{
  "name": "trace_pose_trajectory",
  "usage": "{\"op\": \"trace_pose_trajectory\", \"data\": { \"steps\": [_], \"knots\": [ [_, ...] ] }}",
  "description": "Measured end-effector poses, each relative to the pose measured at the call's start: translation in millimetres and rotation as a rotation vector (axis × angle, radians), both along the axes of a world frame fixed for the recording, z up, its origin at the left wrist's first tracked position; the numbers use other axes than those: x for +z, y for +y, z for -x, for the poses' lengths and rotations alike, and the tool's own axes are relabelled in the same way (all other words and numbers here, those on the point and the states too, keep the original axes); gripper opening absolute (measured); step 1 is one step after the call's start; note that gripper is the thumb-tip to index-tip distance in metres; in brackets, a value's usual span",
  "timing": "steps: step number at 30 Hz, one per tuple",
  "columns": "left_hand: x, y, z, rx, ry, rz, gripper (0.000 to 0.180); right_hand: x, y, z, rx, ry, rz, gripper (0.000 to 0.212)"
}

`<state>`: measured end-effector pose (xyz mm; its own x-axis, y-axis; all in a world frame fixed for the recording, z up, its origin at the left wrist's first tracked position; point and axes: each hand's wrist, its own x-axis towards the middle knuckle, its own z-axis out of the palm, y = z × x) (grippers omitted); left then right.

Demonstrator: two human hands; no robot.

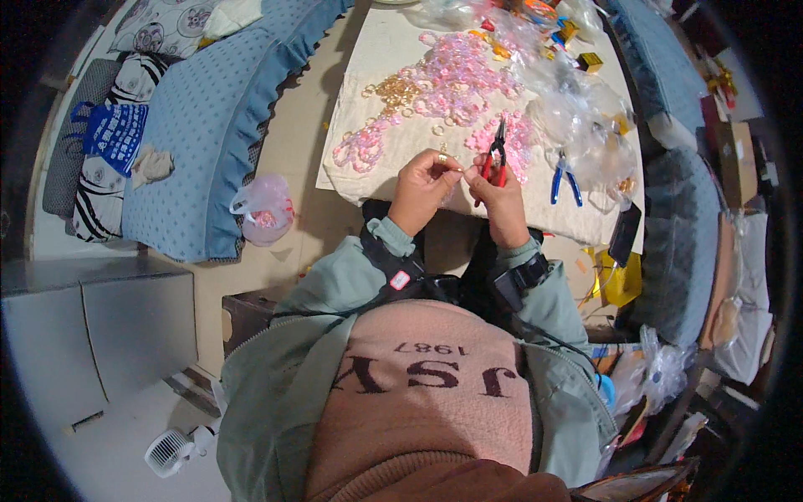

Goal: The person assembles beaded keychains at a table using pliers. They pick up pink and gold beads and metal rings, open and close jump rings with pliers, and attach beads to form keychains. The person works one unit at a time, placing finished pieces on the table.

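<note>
My right hand (502, 205) is closed round a pair of red-handled pliers (493, 171), their dark jaws pointing away from me. Close beside it, my left hand (425, 188) pinches something too small to make out. The fingertips of both hands nearly meet at the table's near edge. A gold band (442, 158) shows at the left fingers. Just beyond the hands lie a few loose gold rings (438, 130). Pink bead strands (510, 134) lie behind the pliers, and a larger heap of pink strands (456, 75) spreads farther back.
Blue-handled pliers (565, 181) rest on the cloth-covered table (360, 180), right of my hands. Clear plastic bags (577, 109) crowd its right side, with a black phone-like slab (624, 234) at the edge. Gold rings (397, 94) lie left. A blue-covered sofa (217, 109) stands left.
</note>
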<state>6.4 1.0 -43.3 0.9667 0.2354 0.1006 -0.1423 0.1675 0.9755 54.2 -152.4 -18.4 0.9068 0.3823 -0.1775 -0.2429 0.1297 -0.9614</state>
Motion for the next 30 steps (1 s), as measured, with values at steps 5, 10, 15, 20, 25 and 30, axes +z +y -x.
{"op": "trace_pose_trajectory", "data": {
  "steps": [5,10,15,20,25,30],
  "knots": [
    [-5.9,-0.5,2.6,-0.034,0.022,0.105,0.010,-3.3,1.9,1.2,-0.033,0.115,-0.037,0.029],
    [-8.3,0.8,0.1,-0.077,-0.030,0.039,0.012,-6.8,-4.7,5.1,-0.017,0.198,-0.050,0.030],
    [-18.6,2.9,0.3,-0.108,0.096,0.050,0.014,-16.7,-12.6,1.8,0.013,0.193,0.013,0.029],
    [-29.3,3.9,-8.4,-0.069,0.037,0.131,0.016,-31.0,-31.8,-26.0,-0.224,-0.261,0.159,0.026],
    [-32.6,4.7,-14.0,-0.044,0.067,0.145,0.017,-33.1,-59.3,-52.1,-0.198,-0.516,0.661,0.035],
    [-30.1,2.7,-15.8,-0.032,0.066,0.176,0.016,-35.6,-42.9,-55.8,-0.099,-0.819,0.819,0.038]
  ]
}}
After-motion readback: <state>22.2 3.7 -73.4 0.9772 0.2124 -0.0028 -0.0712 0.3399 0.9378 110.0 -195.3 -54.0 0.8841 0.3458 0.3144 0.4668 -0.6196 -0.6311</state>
